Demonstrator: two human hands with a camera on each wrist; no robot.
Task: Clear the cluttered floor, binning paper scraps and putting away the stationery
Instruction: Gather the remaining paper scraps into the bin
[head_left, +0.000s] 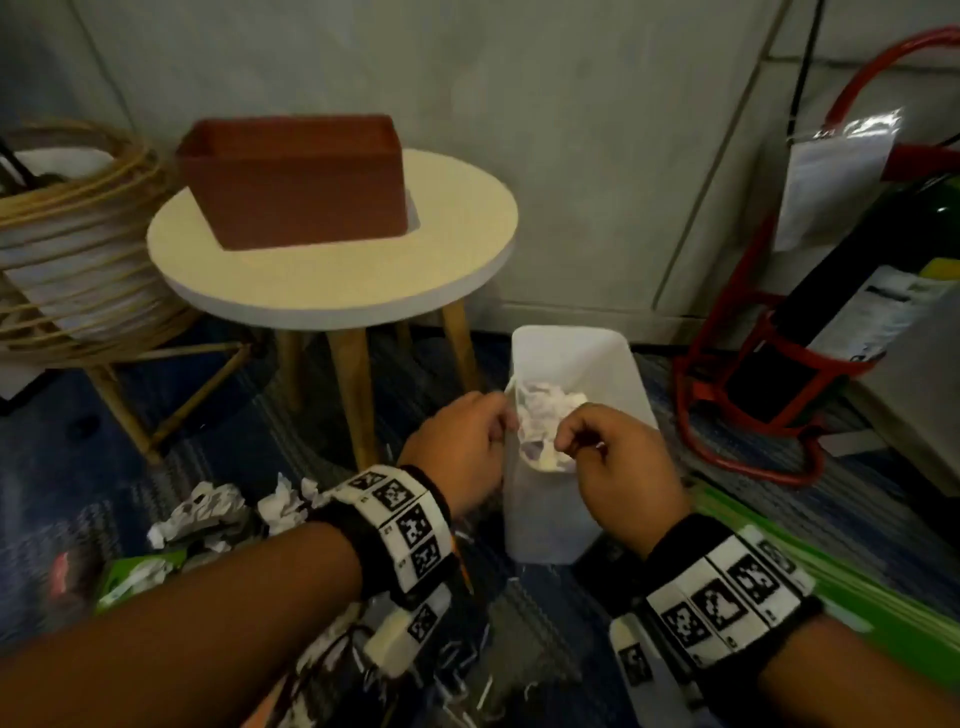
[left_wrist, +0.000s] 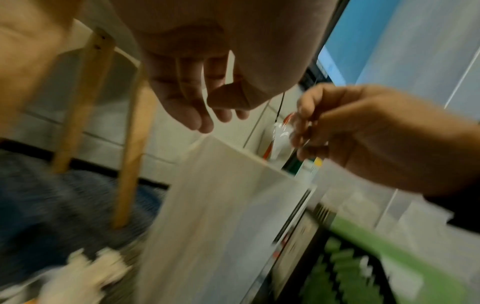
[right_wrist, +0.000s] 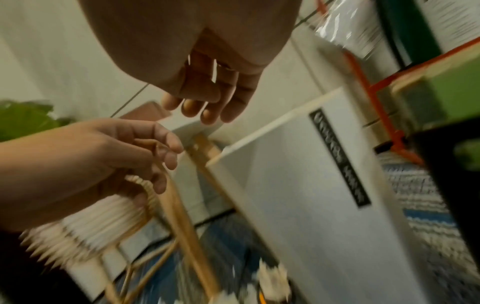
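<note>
I am holding both hands over the mouth of the white bin (head_left: 571, 364), which is standing on the blue patterned carpet (head_left: 78, 467) just right of the round white table (head_left: 332, 265). My left hand (head_left: 460, 447) is hovering at the bin's left rim, its fingers (left_wrist: 182, 98) hanging loosely curled with nothing between them. My right hand (head_left: 618, 457) is sitting above the bin's near right side, its fingers (right_wrist: 207, 96) likewise drooping and relaxed, holding nothing. Between the two hands, crumpled paper (head_left: 545, 421) is lying in the bin's opening; whether it is resting on a heap or in mid-air I cannot tell.

More paper scraps (head_left: 208, 509) are lying on the carpet to my left, beside a green packet (head_left: 135, 571), and staples or clips are scattered on the floor under my wrists, too blurred to name. A green folder (head_left: 831, 571) is lying on the floor at my right. A brown box (head_left: 296, 182) is standing on the table, with a wicker chair (head_left: 78, 260) at its left and a dark extinguisher in a red stand (head_left: 753, 389) at the far right.
</note>
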